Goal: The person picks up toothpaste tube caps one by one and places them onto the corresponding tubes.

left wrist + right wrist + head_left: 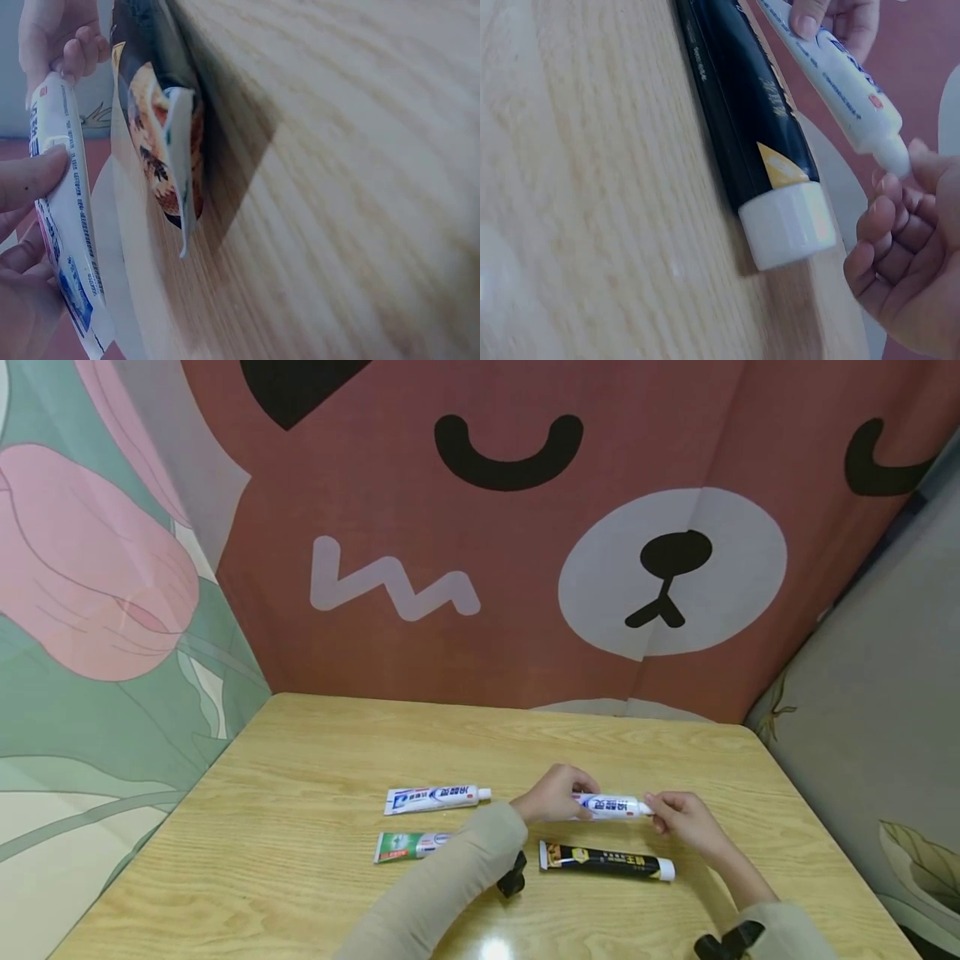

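My left hand (557,793) grips the flat-end half of a white and blue toothpaste tube (611,807), thumb on one face and fingers behind it, as the left wrist view shows. At the other end, my right hand (686,821) pinches the tube's white cap (892,156) between thumb and index finger. The tube is held lengthwise between both hands, above the table. Just in front of it lies a black toothpaste tube (607,862) with a white cap (787,227), which neither hand touches.
Left of my hands, a second white and blue toothpaste tube (435,798) lies on the wooden table (300,877). A green and white tube (408,846) lies nearer, partly hidden by my left sleeve (465,868). A printed bear curtain (510,652) hangs behind the table.
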`<control>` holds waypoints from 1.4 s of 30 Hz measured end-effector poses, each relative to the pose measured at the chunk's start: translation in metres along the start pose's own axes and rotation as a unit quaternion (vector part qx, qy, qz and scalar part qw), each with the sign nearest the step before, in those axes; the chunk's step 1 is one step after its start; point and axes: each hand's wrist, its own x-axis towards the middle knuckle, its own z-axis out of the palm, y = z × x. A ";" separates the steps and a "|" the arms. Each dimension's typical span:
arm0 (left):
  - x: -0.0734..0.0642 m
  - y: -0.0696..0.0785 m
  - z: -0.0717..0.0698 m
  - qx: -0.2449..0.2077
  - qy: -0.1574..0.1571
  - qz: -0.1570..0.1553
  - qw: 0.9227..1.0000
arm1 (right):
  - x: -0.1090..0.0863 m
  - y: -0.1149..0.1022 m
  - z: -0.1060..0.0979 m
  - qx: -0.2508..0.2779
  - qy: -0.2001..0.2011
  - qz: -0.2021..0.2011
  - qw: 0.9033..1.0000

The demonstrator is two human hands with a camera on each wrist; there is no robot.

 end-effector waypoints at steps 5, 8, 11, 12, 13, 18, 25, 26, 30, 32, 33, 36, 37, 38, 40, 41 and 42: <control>0.003 0.003 0.002 0.052 -0.008 0.006 0.999 | 0.001 0.001 0.005 -0.017 0.001 0.055 0.998; 0.004 0.004 0.002 0.074 -0.011 0.004 0.997 | 0.002 0.002 0.007 -0.030 0.001 0.070 0.997; 0.005 0.005 0.002 0.097 -0.009 0.010 0.995 | 0.003 0.002 0.007 -0.040 0.001 0.071 0.997; 0.005 0.005 0.002 0.105 -0.008 0.013 0.994 | 0.003 0.002 0.007 -0.039 -0.001 0.070 0.997; 0.005 0.006 0.002 0.113 -0.006 0.018 0.993 | 0.003 0.002 0.007 -0.037 -0.002 0.071 0.997; 0.005 0.006 0.001 0.141 -0.008 0.043 0.989 | 0.003 0.000 0.007 -0.027 0.003 0.085 0.996; 0.005 -0.005 0.003 0.100 -0.003 0.036 0.994 | 0.004 0.001 0.011 -0.019 0.025 0.102 0.994; 0.006 -0.006 0.004 0.091 -0.003 0.036 0.995 | 0.004 0.001 0.011 -0.017 0.027 0.105 0.994; 0.006 -0.008 0.005 0.074 -0.001 0.036 0.997 | 0.004 0.004 0.010 -0.017 0.037 0.116 0.992; 0.006 -0.008 0.004 0.059 -0.001 0.026 0.998 | 0.005 0.005 0.010 -0.016 0.040 0.117 0.992; 0.007 -0.008 0.005 0.053 -0.001 0.019 0.998 | 0.006 0.006 0.010 -0.016 0.040 0.118 0.992; 0.007 -0.007 0.005 0.040 -0.002 0.000 0.999 | 0.006 0.007 0.009 -0.017 0.043 0.123 0.991; 0.007 -0.007 0.006 0.038 -0.003 -0.004 0.999 | 0.006 0.007 0.009 -0.018 0.042 0.123 0.991; 0.008 -0.007 0.006 0.038 -0.005 -0.008 0.999 | 0.006 0.007 0.009 -0.018 0.042 0.125 0.991; 0.007 -0.006 0.006 0.047 -0.008 -0.003 0.999 | 0.006 0.008 0.009 -0.022 0.045 0.130 0.990; 0.007 -0.007 0.007 0.051 -0.010 -0.004 0.999 | 0.006 0.009 0.010 -0.024 0.045 0.132 0.990; 0.007 -0.007 0.007 0.054 -0.011 -0.003 0.998 | 0.007 0.009 0.010 -0.030 0.044 0.131 0.990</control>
